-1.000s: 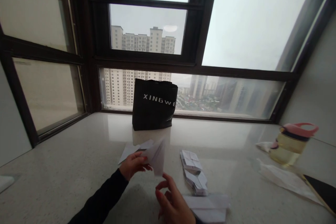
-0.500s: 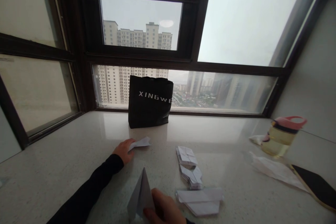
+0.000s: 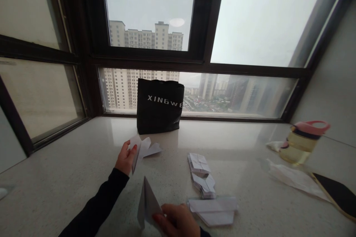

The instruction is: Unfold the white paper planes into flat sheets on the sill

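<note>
While the right hand [image 3: 179, 220] clamps the pointed folded paper [image 3: 152, 203] at the tabletop's [image 3: 244, 170] near side, squeezing could crumple it. The left hand [image 3: 125, 160] pinches white paper [image 3: 136, 141] (near the black bag [image 3: 160, 116]); loosening could drop it.

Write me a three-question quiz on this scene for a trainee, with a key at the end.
1. True or false: the left hand and the right hand each hold folded white paper.
2. Which of these stands upright: (a) the flat black rectangular phone, (b) the black bag with white lettering, (c) the thin, crumpled white sheet?
3. Fill in: in the camera's view, the yellowish transparent bottle with a pink lid stands to the ____ of that bag.

Key: 1. True. 2. b. 3. Right.
</note>
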Action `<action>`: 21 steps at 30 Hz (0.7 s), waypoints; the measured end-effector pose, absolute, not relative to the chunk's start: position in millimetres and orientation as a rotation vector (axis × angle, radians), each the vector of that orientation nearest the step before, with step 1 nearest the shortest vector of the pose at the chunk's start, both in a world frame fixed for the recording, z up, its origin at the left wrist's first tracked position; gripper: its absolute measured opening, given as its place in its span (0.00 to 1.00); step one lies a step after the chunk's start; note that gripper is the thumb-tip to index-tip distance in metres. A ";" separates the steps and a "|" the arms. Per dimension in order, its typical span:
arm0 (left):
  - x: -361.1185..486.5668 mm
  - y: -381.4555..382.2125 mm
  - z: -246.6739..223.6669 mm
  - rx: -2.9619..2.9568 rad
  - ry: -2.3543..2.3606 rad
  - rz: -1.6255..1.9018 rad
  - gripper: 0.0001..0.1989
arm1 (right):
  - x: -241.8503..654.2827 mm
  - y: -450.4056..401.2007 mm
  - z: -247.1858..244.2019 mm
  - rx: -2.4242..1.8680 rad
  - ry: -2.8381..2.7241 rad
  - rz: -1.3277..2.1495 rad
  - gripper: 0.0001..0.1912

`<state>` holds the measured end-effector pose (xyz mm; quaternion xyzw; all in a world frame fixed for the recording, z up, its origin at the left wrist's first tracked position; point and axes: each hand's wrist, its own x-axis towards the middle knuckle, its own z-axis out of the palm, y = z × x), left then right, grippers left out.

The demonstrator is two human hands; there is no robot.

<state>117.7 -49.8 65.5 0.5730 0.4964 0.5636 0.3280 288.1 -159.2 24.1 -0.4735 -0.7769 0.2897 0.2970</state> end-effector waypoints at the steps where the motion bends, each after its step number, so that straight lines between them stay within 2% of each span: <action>1: 121.5 -58.4 66.2 1.402 1.179 1.507 0.20 | 286.9 -159.9 23.1 -1.236 -2.011 0.828 0.22; 4: 133.3 -78.2 62.8 1.164 1.002 1.497 0.23 | 283.9 -161.0 19.5 -1.172 -1.818 1.015 0.26; 8: 141.6 -88.3 57.6 1.145 1.073 1.394 0.20 | 283.5 -162.0 16.7 -1.121 -1.654 1.054 0.25; 11: 141.6 -88.4 58.7 1.097 1.069 1.324 0.20 | 287.2 -164.8 18.1 -1.039 -1.595 0.977 0.22; 16: 139.6 -85.4 60.9 1.002 0.996 1.251 0.26 | 296.5 -169.9 28.9 -0.986 -1.588 0.702 0.20; 21: 140.3 -85.4 54.5 1.053 0.828 1.188 0.23 | 295.8 -168.4 38.7 -0.923 -1.509 0.782 0.19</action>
